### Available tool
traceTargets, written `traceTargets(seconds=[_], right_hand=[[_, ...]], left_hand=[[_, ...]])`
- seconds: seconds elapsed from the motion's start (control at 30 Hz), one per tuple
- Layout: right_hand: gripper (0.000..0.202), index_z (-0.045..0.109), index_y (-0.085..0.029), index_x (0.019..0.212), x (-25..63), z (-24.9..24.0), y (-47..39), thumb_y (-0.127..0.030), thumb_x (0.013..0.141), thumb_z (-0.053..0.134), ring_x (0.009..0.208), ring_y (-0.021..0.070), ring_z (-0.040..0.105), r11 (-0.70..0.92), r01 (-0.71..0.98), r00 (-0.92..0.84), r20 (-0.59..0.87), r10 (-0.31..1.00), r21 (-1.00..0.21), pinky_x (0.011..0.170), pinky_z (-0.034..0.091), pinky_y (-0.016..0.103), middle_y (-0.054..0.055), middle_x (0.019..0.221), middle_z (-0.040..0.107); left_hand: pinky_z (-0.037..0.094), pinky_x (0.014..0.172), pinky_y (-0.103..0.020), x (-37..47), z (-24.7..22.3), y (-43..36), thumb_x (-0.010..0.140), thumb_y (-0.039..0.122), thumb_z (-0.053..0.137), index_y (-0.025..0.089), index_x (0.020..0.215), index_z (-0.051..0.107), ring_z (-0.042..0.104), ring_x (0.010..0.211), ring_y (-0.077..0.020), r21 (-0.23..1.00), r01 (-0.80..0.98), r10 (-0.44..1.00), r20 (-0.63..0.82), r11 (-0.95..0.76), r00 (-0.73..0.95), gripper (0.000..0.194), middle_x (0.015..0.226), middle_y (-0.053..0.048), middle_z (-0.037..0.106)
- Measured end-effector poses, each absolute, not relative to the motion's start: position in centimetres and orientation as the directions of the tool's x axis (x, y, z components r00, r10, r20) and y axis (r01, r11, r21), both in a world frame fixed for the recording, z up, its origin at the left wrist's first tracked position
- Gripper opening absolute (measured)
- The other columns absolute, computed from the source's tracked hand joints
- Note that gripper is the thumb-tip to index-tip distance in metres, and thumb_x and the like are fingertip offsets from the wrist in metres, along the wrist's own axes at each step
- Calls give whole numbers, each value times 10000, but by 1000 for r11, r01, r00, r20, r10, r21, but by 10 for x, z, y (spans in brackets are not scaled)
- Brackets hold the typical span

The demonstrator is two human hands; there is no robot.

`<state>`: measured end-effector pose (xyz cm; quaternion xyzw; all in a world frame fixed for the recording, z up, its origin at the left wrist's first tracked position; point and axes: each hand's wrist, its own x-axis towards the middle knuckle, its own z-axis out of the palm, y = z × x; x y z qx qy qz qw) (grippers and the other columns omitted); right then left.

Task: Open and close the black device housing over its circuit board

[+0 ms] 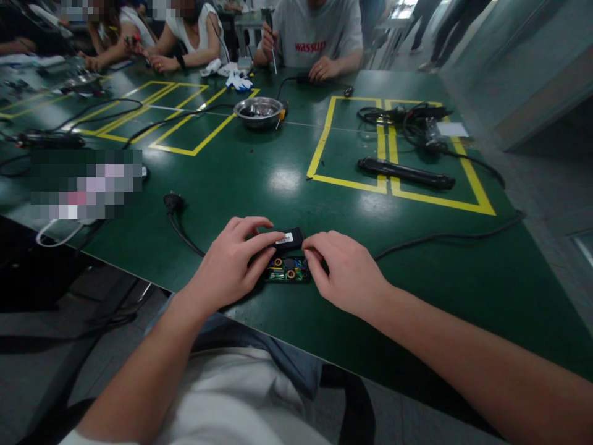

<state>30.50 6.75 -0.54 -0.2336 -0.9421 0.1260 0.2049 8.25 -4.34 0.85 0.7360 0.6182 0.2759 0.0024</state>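
Note:
A small black casing with an exposed circuit board (286,270) lies near the table's front edge. Just behind it is a black cover (291,238) with a white label. My left hand (236,256) is at the left end of both parts, its fingers curved around the cover and thumb by the board, holding the cover. At the right end, my right hand (343,266) has its thumb and index finger pinched together at the cover's corner; whether something thin is between them is hidden. A black cable (445,238) runs off to the right, and a plug (173,203) lies to the left.
Yellow tape rectangles mark the green table (259,191). A metal bowl (259,114) stands farther back. At the right lie a black wrapped bundle (406,173) and coiled cables (412,120). Several people sit across the table; one person's hand (324,68) rests there.

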Motion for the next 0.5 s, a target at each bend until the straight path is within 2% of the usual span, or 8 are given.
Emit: traceTargets(seconds=[0.03, 0.1, 0.2, 0.3, 0.4, 0.5], right_hand=[[220, 695, -190, 1018, 305, -5, 68, -197, 1066, 480, 829, 272, 673, 859, 390, -805, 330, 493, -330, 774, 465, 388, 103, 902, 740], [220, 695, -190, 1038, 304, -4, 68, -195, 1061, 476, 824, 273, 666, 854, 397, -799, 331, 502, -335, 769, 457, 389, 102, 901, 737], [237, 687, -189, 1083, 304, -4, 69, -197, 1064, 451, 838, 272, 670, 837, 408, -788, 321, 525, -365, 772, 450, 385, 101, 922, 740], [262, 666, -184, 1144, 306, -4, 69, -207, 1078, 413, 839, 272, 677, 803, 412, -771, 305, 559, -430, 785, 454, 389, 98, 935, 740], [287, 643, -183, 1187, 307, -3, 70, -230, 1090, 377, 826, 275, 684, 761, 420, -750, 283, 598, -495, 782, 457, 394, 94, 935, 738], [301, 631, -189, 1199, 307, -2, 70, -254, 1091, 358, 813, 275, 691, 727, 430, -734, 262, 627, -535, 769, 454, 396, 95, 947, 744]], left_hand=[[556, 1056, -494, 82, 8, -42, 1116, 259, 552, 251, 1329, 787, 665, 1228, -303, 351, 909, 921, 382, -226, 81, 317, 1405, -123, 737], [539, 1100, -544, 80, 7, -38, 1112, 291, 586, 282, 1361, 793, 666, 1267, -317, 397, 901, 946, 322, -176, 43, 324, 1429, -98, 755], [568, 1063, -504, 77, 4, -35, 1045, 358, 720, 248, 1271, 836, 721, 1190, -311, 498, 865, 954, 286, -66, -92, 277, 1278, -90, 822], [586, 1033, -471, 76, 3, -36, 1019, 359, 749, 223, 1218, 847, 753, 1138, -304, 555, 831, 932, 315, -26, -181, 260, 1214, -95, 834], [593, 1039, -443, 75, 6, -42, 1041, 355, 718, 221, 1261, 826, 755, 1147, -289, 585, 798, 904, 407, -147, -133, 279, 1246, -105, 823], [606, 985, -385, 75, 12, -47, 1034, 313, 732, 236, 1254, 827, 755, 1097, -252, 583, 730, 889, 452, -356, 73, 252, 1227, -97, 821]])
